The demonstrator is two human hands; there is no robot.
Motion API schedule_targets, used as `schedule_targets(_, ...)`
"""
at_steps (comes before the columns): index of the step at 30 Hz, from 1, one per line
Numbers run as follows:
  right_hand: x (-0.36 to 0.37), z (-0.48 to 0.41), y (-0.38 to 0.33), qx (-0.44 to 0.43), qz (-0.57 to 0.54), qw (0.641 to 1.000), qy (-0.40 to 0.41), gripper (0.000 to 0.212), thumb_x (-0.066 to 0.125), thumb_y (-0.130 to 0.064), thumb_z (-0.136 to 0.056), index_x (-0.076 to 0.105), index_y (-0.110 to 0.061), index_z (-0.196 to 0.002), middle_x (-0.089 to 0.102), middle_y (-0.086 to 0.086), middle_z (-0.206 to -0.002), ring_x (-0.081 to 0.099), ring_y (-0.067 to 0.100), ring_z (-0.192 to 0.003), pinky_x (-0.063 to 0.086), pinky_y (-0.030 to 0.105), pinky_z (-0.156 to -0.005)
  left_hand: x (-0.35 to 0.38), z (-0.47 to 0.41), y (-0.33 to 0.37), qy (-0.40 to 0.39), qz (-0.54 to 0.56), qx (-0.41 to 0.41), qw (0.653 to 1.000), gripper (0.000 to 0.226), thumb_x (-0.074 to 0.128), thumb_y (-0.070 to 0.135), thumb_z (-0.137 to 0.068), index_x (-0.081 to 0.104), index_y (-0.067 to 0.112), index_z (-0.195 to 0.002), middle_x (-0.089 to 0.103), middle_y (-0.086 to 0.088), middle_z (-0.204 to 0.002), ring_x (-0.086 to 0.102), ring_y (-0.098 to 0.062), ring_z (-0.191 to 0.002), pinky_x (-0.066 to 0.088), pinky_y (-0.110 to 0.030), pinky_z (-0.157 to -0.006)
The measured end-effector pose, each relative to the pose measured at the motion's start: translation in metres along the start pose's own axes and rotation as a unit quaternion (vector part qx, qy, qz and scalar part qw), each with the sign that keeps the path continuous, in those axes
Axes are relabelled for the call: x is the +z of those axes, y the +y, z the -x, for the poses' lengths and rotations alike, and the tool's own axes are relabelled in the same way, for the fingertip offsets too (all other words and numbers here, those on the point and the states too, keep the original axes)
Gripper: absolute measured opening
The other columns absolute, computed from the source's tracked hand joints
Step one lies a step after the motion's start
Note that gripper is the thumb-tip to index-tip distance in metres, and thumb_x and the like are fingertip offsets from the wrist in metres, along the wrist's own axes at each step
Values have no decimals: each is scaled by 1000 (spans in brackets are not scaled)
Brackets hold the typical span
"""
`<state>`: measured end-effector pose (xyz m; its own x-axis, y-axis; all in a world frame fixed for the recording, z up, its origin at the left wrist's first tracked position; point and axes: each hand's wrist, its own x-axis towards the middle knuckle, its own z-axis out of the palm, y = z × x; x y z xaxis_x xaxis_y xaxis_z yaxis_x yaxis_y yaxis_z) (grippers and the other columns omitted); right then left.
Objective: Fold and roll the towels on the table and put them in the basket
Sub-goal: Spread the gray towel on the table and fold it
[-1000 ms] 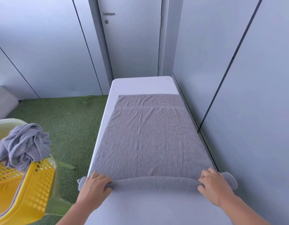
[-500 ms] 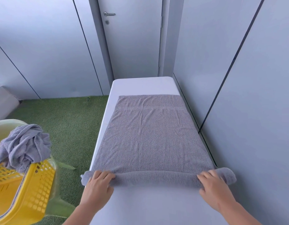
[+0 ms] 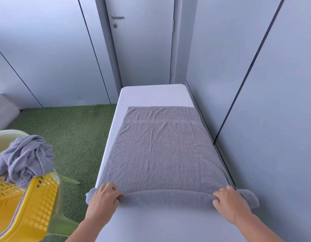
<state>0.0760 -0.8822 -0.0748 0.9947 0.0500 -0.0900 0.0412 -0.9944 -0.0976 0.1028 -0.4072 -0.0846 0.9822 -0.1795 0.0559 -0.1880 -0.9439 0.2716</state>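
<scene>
A grey towel (image 3: 161, 154) is spread flat along a white table (image 3: 154, 95), which is seen lengthwise from its near end. The towel's far edge lies short of the table's far end, so a bare white strip is left there, and a woven band is seen across the cloth near that edge. The towel's near part is wound into a roll (image 3: 168, 197) that lies across the table, and both ends of the roll stick out past the hands. The left end reaches over the table's left edge, and the right end lies close to the wall (image 3: 273, 119).

The roll is grasped near its left end by the left hand (image 3: 103, 198), with the fingers curled over the top of it. The same hold is kept near the right end by the right hand (image 3: 229, 200), whose fingers are bent over the roll and pressed into the cloth. The thumbs are hidden. Bare white tabletop is seen between the forearms, on the near side of the roll.

A yellow perforated basket (image 3: 34, 206) is seen at the lower left, beside the table and apart from it. A second towel (image 3: 25, 158), grey and crumpled, is draped over the basket's far rim. The basket is set in a pale green shell (image 3: 10, 134); what this is cannot be told.

The floor left of the table is covered with green turf (image 3: 72, 137). A closed grey door (image 3: 142, 49) with a metal handle (image 3: 117, 17) is seen beyond the table's far end.
</scene>
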Motion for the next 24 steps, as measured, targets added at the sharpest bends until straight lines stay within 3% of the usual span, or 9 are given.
schedule_targets(1,-1,0,0,14,-22,1000,3,2,58,-28,-77,59,-27,-79,58,-10,-84,53,20,-90,48,36,-70,-1,-2,1,-3,14,-19,1000,21,61,16,-80,66,35,-86,51,15,-91,51,-14,-81,42,-30,-54)
schedule_targets(4,4,1,6,40,-81,995,49,28,71,-12,-71,50,-30,-78,48,-14,-82,46,16,-78,47,33,-61,1,-3,2,-6,17,-31,999,29,65,6,-80,60,33,-88,49,14,-91,53,-15,-82,44,-32,-49)
schedule_targets(8,10,7,14,4,-56,997,56,25,77,-13,-66,64,-29,-79,54,-19,-83,45,12,-84,53,31,-63,0,3,0,-23,12,5,1000,26,49,30,-76,64,36,-96,54,23,-97,51,-9,-93,50,-25,-54)
schedule_targets(11,11,11,14,-33,10,999,39,43,78,-23,-47,72,-26,-90,62,-17,-88,57,16,-90,54,35,-76,1,5,-4,-56,-15,32,998,41,62,37,-67,64,38,-108,59,27,-105,52,-11,-95,53,-26,-70)
schedule_targets(14,8,10,10,-27,34,999,20,33,71,-28,-46,68,-29,-79,60,-18,-79,56,17,-85,48,35,-72,0,2,-5,-52,-39,38,997,38,58,41,-67,63,42,-105,59,26,-95,51,-12,-89,50,-27,-70)
schedule_targets(17,3,11,7,-39,52,998,2,17,67,-33,-47,58,-30,-61,44,-20,-61,51,14,-74,44,30,-61,-4,3,-5,-34,-62,51,996,28,50,42,-65,65,41,-89,56,25,-78,49,-11,-78,40,-25,-64)
schedule_targets(20,-3,15,6,-54,52,997,-4,20,67,-35,-47,47,-30,-49,26,-19,-56,48,11,-66,34,25,-56,-3,4,-4,-34,-83,60,994,21,50,42,-64,67,40,-76,52,24,-69,47,-10,-75,32,-25,-63)
schedule_targets(24,-2,11,9,-32,54,998,12,36,66,-34,-56,32,-30,-45,28,-17,-60,37,9,-64,29,22,-56,-1,-1,-5,-29,-82,47,995,19,50,39,-70,68,35,-71,46,22,-79,45,-12,-76,35,-26,-63)
